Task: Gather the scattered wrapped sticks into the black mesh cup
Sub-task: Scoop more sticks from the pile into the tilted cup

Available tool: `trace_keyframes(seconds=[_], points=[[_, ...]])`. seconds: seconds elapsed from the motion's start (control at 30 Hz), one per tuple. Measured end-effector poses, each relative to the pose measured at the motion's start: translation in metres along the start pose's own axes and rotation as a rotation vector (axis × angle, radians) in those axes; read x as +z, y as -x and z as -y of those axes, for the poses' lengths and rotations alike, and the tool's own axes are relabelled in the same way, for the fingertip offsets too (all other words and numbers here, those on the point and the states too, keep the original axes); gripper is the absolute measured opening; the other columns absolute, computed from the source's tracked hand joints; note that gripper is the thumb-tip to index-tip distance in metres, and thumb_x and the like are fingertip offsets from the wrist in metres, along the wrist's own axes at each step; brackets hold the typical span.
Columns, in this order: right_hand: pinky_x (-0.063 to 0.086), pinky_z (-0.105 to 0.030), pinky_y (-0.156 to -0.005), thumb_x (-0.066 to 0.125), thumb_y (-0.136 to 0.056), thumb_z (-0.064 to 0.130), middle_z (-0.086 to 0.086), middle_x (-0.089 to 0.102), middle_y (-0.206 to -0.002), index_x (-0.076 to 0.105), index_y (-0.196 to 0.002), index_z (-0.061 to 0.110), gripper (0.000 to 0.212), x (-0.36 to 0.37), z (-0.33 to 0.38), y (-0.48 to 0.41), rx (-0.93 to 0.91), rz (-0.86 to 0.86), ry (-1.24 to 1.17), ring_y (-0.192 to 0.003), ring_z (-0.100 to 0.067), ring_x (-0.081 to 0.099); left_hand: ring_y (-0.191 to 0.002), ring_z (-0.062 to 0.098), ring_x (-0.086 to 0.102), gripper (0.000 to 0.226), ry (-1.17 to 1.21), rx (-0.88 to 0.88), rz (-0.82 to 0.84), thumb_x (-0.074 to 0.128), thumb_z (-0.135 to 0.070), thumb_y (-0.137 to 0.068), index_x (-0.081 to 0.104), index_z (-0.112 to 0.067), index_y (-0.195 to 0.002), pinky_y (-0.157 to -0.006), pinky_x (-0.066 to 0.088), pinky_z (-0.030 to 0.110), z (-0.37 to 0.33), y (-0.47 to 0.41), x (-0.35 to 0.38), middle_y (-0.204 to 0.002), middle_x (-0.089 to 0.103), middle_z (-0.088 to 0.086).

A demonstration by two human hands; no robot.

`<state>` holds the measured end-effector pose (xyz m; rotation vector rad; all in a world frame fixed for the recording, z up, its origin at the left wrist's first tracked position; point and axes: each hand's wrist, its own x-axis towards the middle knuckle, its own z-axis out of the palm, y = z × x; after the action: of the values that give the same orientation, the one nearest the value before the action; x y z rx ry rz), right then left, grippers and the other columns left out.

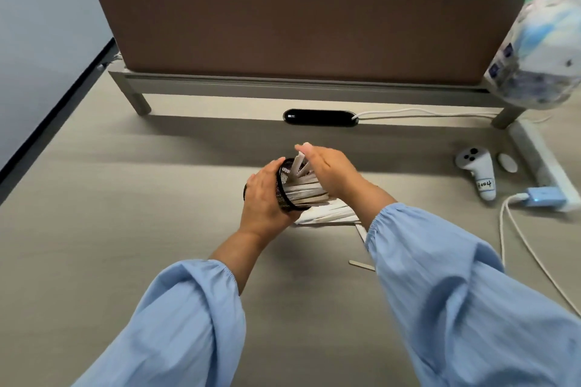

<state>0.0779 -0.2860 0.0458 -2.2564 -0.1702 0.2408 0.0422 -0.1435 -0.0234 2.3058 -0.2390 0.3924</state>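
My left hand [262, 198] grips the black mesh cup [284, 185], which is tipped on its side with its mouth facing right. Several wrapped sticks [303, 188] poke out of the mouth. My right hand [330, 173] rests against their ends, fingers closed over them. More wrapped sticks [327, 215] lie in a pile on the desk just below the cup, partly under my right wrist. One bare wooden stick [361, 264] lies apart, nearer to me on the right.
A brown divider panel [308, 28] stands across the far desk edge, a black cable port [320, 118] in front of it. To the right lie a white controller [479, 173], a small white oval [506, 162], a blue adapter [544, 196] with white cable, and a plastic bag [544, 50]. A person sits behind the divider.
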Motion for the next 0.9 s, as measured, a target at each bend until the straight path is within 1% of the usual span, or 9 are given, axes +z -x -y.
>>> trace_keyframes(seconds=[0.07,0.13,0.2,0.3,0.37,0.47,0.53,0.73,0.9], points=[[0.021,-0.026,-0.114,0.030,-0.101,0.027,-0.005,0.034,-0.153,0.028,-0.146,0.012,0.047,-0.003,-0.005,-0.001,-0.041,-0.046,-0.095,-0.142,-0.017,0.030,-0.112,0.024,0.049,0.087,0.003,-0.010,-0.008,0.082,-0.024,-0.052,0.042,-0.007,-0.127,-0.097,0.039,0.048,-0.003,0.000,0.002,-0.122,0.057,0.013],[0.016,-0.023,-0.115,0.029,-0.102,0.026,-0.002,0.027,-0.156,0.020,-0.149,0.015,0.049,-0.004,-0.013,-0.004,-0.065,0.076,-0.101,-0.145,-0.014,0.023,-0.111,0.025,0.050,0.084,-0.053,0.030,-0.002,0.077,-0.030,-0.054,0.040,-0.010,-0.127,-0.096,0.039,0.047,-0.005,0.000,0.005,-0.122,0.057,0.012],[0.015,-0.016,-0.111,0.028,-0.102,0.022,-0.005,0.032,-0.154,0.030,-0.145,0.010,0.045,-0.006,-0.020,-0.006,-0.080,0.066,-0.098,-0.144,-0.015,0.026,-0.110,0.026,0.050,0.083,-0.076,0.030,0.003,0.070,-0.038,-0.055,0.038,-0.011,-0.127,-0.096,0.038,0.043,-0.006,0.002,0.010,-0.121,0.057,0.012],[0.029,-0.021,-0.105,0.033,-0.100,0.015,-0.010,0.051,-0.140,0.048,-0.134,0.007,0.038,-0.018,-0.033,-0.007,0.011,-0.198,-0.165,-0.132,-0.020,0.044,-0.110,0.022,0.044,0.084,-0.035,-0.065,-0.058,0.069,-0.039,-0.055,0.041,-0.004,-0.126,-0.098,0.034,0.039,-0.010,0.004,0.015,-0.121,0.056,0.016],[0.039,-0.025,-0.091,0.041,-0.096,0.015,-0.009,0.064,-0.120,0.060,-0.118,0.010,0.030,-0.025,-0.052,-0.005,0.117,-0.153,-0.028,-0.114,-0.024,0.057,-0.112,0.026,0.045,0.085,-0.041,-0.103,-0.079,0.070,-0.035,-0.055,0.041,-0.001,-0.127,-0.099,0.033,0.040,-0.013,0.006,0.022,-0.122,0.054,0.018],[0.042,-0.026,-0.075,0.056,-0.087,0.021,-0.008,0.069,-0.097,0.065,-0.087,0.014,0.011,-0.031,-0.081,0.006,0.266,-0.012,0.223,-0.091,-0.025,0.061,-0.113,0.034,0.047,0.087,-0.060,-0.117,-0.069,0.066,-0.041,-0.055,0.040,0.001,-0.127,-0.100,0.035,0.045,-0.023,0.008,0.034,-0.123,0.053,0.020],[0.043,-0.028,-0.069,0.064,-0.083,0.027,-0.010,0.069,-0.086,0.064,-0.076,0.012,0.016,-0.033,-0.094,0.018,0.324,0.064,0.336,-0.084,-0.026,0.063,-0.112,0.035,0.048,0.088,-0.062,-0.130,-0.076,0.060,-0.047,-0.056,0.039,0.001,-0.128,-0.099,0.036,0.047,-0.028,0.009,0.043,-0.123,0.053,0.020],[0.044,-0.029,-0.074,0.076,-0.070,0.041,-0.010,0.068,-0.108,0.067,-0.097,0.010,0.042,-0.020,-0.132,0.055,0.372,0.185,0.525,-0.103,-0.029,0.062,-0.114,0.037,0.047,0.091,-0.062,-0.127,-0.071,0.059,-0.050,-0.056,0.038,0.000,-0.129,-0.099,0.034,0.048,-0.041,0.014,0.059,-0.126,0.051,0.021],[0.049,-0.032,-0.084,0.062,-0.077,0.013,-0.014,0.064,-0.115,0.065,-0.101,0.010,0.025,-0.011,-0.147,0.066,0.404,0.167,0.506,-0.106,-0.033,0.061,-0.114,0.027,0.041,0.090,-0.073,-0.095,-0.063,0.059,-0.048,-0.056,0.037,-0.001,-0.129,-0.100,0.031,0.044,-0.046,0.024,0.062,-0.126,0.051,0.019]])
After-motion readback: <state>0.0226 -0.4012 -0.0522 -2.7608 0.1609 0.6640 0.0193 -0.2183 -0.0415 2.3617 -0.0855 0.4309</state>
